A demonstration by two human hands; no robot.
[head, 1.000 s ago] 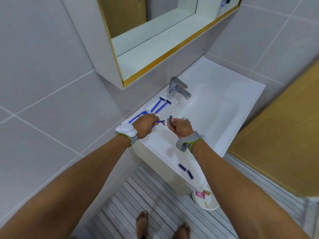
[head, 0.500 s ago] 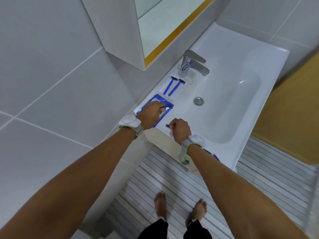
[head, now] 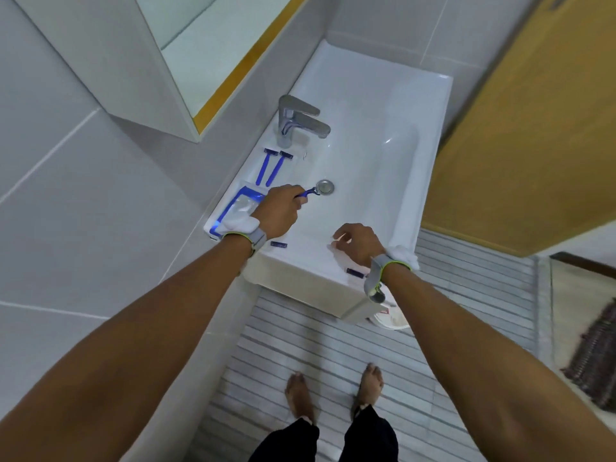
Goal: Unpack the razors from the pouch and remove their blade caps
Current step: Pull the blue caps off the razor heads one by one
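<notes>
Left hand: my left hand (head: 278,211) is clamped on the handle of a blue plastic disposable razor (head: 308,192), its head pointing out over the basin near the round metal drain (head: 325,186).
Right hand: my right hand (head: 359,243) hovers over the front rim of the white ceramic sink (head: 416,135) with its fingers spread and nothing in them.
Pouch: the clear plastic pouch with blue edging (head: 235,208) lies on the sink's left ledge, just behind my left wrist; I cannot tell whether anything is left inside.
Razors set out: two blue razors (head: 271,168) lie side by side on the ledge between the pouch and the chrome tap (head: 298,123).
Caps: a small dark blue blade cap (head: 278,244) rests on the front rim beside my left wrist, and another (head: 355,271) near my right wrist.
Step in hand: I judge I am uncapping the held razor; its head is too small to tell whether a cap is on.
Next move: bring the right hand across, pinch the cap by its edges and slide it off, away from the blade.
</notes>
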